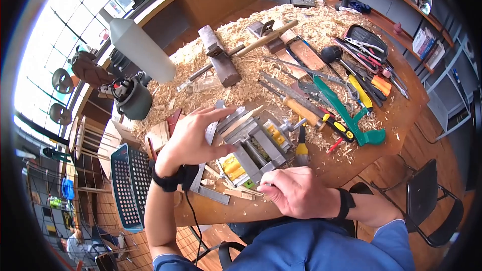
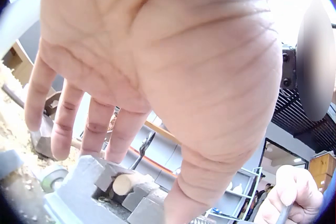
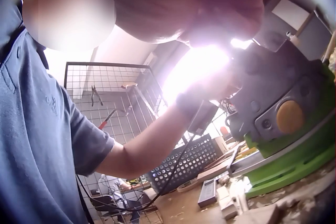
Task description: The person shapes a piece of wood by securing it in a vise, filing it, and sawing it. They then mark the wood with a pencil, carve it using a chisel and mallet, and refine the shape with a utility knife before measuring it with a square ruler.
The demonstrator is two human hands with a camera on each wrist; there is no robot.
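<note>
A grey bench vise (image 1: pixel 256 150) with yellow side panels stands on the table between my hands. A pale wooden stick (image 1: pixel 246 120) lies between its jaws; its round end (image 2: pixel 124 184) shows in the left wrist view. My left hand (image 1: pixel 193 133) hovers over the vise's left side, fingers spread, thumb reaching toward the jaws, holding nothing. At the vise's near end, my right hand (image 1: pixel 296 193) curls round the vise handle. A bit of that grey metal handle (image 2: pixel 284 214) pokes out of the fist. The right wrist view shows the vise's green base (image 3: pixel 294 166).
Wood shavings (image 1: pixel 196 35) cover the far table around two wooden hand planes (image 1: pixel 221 62). Right of the vise lie a green-handled saw (image 1: pixel 346 115), a brush (image 1: pixel 301 150), files and pliers. A white bottle (image 1: pixel 143 47) and a perforated basket (image 1: pixel 128 185) are at left.
</note>
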